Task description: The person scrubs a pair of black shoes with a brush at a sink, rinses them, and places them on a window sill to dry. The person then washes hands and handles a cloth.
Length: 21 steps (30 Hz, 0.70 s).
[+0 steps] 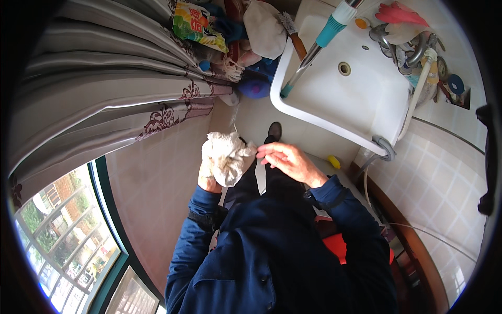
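A crumpled off-white cloth [227, 157] is bunched over my left hand [208, 178], which holds it from beneath; the cloth hides most of its fingers. Just right of the cloth, my right hand [288, 161] is held with its fingers apart and nothing in it. Its fingertips are close to the cloth's edge; whether they touch it I cannot tell. Beyond my hands is a white sink basin [364, 90], in which a metal and teal pole [313, 51] leans with its lower end near the left rim.
Left of the sink are a brush with a wooden handle [298, 45], a printed plastic bag [198, 25] and a blue item [255, 86]. Grey curtains [117, 78] hang at left above a barred window [66, 235]. A grey hose [386, 151] bends over the sink's near corner. Pink gloves [400, 13] lie behind.
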### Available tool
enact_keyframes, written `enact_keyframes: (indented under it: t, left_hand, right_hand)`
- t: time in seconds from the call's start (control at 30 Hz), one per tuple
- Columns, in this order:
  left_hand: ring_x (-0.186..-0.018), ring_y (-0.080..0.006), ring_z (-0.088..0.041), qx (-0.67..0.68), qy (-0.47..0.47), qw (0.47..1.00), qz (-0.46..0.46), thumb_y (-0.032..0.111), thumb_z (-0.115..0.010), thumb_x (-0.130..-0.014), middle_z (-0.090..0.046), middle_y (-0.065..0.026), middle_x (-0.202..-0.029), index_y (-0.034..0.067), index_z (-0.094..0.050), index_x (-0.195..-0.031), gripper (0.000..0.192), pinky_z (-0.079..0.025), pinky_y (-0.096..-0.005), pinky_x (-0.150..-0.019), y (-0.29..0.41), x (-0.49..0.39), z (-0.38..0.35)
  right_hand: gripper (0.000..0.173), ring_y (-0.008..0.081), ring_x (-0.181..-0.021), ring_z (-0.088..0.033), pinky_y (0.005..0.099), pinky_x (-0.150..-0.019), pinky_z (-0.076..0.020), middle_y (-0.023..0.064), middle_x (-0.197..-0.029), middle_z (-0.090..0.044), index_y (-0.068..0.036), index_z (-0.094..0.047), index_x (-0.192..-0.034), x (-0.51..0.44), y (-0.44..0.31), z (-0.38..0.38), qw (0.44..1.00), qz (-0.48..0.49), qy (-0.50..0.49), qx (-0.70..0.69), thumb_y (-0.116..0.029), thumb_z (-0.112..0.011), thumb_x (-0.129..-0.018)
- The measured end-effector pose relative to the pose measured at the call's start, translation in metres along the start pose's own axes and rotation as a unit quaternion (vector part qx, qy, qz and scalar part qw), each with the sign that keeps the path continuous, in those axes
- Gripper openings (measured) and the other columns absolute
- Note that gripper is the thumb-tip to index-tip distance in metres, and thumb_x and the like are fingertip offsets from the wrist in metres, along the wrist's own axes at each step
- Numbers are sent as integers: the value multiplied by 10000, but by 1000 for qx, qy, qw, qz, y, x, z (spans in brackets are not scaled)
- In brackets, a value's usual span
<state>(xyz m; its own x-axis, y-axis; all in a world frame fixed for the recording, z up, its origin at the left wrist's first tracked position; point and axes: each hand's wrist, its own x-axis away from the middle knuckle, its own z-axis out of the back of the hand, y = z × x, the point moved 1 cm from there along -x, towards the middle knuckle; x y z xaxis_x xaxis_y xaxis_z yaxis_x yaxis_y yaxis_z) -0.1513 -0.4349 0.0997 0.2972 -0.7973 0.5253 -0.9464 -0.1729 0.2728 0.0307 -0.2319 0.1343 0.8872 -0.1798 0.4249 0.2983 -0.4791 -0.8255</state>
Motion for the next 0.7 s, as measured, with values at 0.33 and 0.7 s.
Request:
enact_keyframes:
  t: [0.33,0.7]
  left_hand:
    - [-1195,-273,-615,-239,-22,970,-42,428,-745,-917,-559,-156,-1415,73,-377,-1517,789,-555,-376,-946,-20,-19,-66]
    - [-1251,-246,-619,-398,-62,913,-70,247,-711,-964,-626,-119,-1383,12,-497,-1456,586,-494,-387,-1069,27,-76,-44]
  right_hand:
    - [300,164,-1063,-692,312,-856,-549,72,-1207,-687,-5,-596,-1281,29,-8,30,1000,13,25,7,-213,-592,-1065]
    - [433,167,-1102,-680,300,-851,-546,82,-1234,-636,-1,-474,-1464,-9,-16,35,989,66,132,5,-144,-573,-1068]
